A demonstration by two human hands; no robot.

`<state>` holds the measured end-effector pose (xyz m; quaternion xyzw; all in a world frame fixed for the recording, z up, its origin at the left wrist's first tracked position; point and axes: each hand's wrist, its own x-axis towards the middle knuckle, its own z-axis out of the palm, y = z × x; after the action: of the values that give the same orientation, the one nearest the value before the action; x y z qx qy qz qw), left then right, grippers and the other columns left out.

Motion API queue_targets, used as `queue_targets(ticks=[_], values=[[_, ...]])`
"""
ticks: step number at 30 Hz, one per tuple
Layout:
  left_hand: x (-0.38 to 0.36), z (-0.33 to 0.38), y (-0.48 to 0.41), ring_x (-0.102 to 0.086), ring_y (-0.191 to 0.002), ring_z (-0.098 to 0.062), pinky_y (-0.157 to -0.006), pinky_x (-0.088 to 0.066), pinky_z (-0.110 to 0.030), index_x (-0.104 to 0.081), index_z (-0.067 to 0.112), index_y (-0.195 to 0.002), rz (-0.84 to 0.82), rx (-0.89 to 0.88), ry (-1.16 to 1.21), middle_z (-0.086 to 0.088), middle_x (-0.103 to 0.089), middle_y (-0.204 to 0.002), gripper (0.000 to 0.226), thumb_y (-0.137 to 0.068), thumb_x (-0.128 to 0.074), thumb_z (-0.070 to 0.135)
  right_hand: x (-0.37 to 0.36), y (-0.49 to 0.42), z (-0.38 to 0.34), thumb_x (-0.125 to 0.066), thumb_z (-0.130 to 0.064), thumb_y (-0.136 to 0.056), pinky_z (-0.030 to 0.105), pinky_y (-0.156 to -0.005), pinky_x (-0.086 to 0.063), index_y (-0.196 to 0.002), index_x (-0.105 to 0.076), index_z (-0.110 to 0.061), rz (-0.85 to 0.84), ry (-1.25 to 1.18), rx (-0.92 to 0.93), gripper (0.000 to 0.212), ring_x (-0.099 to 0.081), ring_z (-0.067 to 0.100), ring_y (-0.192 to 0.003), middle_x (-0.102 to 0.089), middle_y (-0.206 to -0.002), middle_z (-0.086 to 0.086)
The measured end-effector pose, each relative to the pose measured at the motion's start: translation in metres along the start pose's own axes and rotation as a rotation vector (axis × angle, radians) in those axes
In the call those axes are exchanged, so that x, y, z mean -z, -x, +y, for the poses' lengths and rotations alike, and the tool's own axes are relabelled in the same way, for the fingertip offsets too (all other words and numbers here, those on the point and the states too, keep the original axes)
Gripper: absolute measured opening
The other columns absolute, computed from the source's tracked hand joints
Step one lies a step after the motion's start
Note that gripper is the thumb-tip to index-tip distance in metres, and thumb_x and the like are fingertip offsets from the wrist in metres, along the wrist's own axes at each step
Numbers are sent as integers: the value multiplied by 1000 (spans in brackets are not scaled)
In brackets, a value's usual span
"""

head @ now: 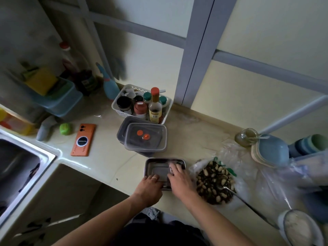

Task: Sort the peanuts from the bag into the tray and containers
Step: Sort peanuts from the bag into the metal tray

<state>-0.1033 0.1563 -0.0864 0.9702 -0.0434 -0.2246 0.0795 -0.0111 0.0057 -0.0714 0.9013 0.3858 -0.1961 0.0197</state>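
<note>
A small steel tray (154, 163) lies on the counter near its front edge. My left hand (150, 188) holds the tray's near left rim with its fingers on the edge. My right hand (179, 178) hovers over the tray's right side and holds a few peanuts (171, 168) in its fingertips. To the right, an open clear plastic bag (236, 157) holds a heap of peanuts in their shells (215, 183). Two stacked grey plastic containers (145, 137) with clear lids stand just behind the tray.
A white basket of bottles and jars (142, 103) stands at the back. An orange phone (83, 139) and a green ball (65, 128) lie to the left, beside the sink (23, 162). A jar (247, 137), blue plates (271, 150) and a ladle (248, 203) crowd the right.
</note>
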Motion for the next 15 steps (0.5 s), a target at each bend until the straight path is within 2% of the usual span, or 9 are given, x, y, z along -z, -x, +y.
queue_targets(ticks=[4, 7, 9, 12, 15], values=[[10, 1, -1, -64, -111, -34, -95, -49, -42, -71, 25, -121, -22, -60, -48, -12, -61, -130, 66, -82, -20, 42, 7, -5, 2, -52, -12, -98, 43, -98, -45, -126, -66, -14, 51, 47, -127, 31, -37, 33, -131, -37, -141, 12], [13, -1, -1, -57, -122, -33, -104, -42, -41, -62, 29, -134, -38, -52, -34, -10, -52, -141, 80, -78, -8, 46, 8, -10, 7, -57, -11, -98, 42, -94, -51, -121, -66, -15, 2, -57, -128, 25, -43, 30, -127, -36, -134, 10], [15, 0, -2, -54, -125, -32, -106, -40, -41, -59, 30, -137, -71, -31, -50, -9, -47, -145, 69, -88, -13, 45, 3, -14, 9, -56, -12, -99, 43, -97, -50, -122, -66, -15, 7, -142, -132, 25, -45, 30, -126, -36, -134, 9], [19, 2, -1, -53, -127, -32, -109, -38, -41, -59, 30, -138, -126, -15, -58, -9, -44, -148, 46, -100, -33, 38, -7, -14, 12, -48, -22, -103, 43, -104, -40, -137, -57, -15, 34, -183, -104, 35, -43, 31, -132, -40, -145, 11], [25, 3, 1, -50, -130, -30, -112, -36, -39, -59, 31, -138, -167, 29, -3, -6, -41, -150, 43, -102, -37, 38, -7, -6, 21, -56, -18, -98, 35, -91, -44, -135, -59, -22, 102, -187, -53, 38, -53, 29, -117, -45, -136, 7]])
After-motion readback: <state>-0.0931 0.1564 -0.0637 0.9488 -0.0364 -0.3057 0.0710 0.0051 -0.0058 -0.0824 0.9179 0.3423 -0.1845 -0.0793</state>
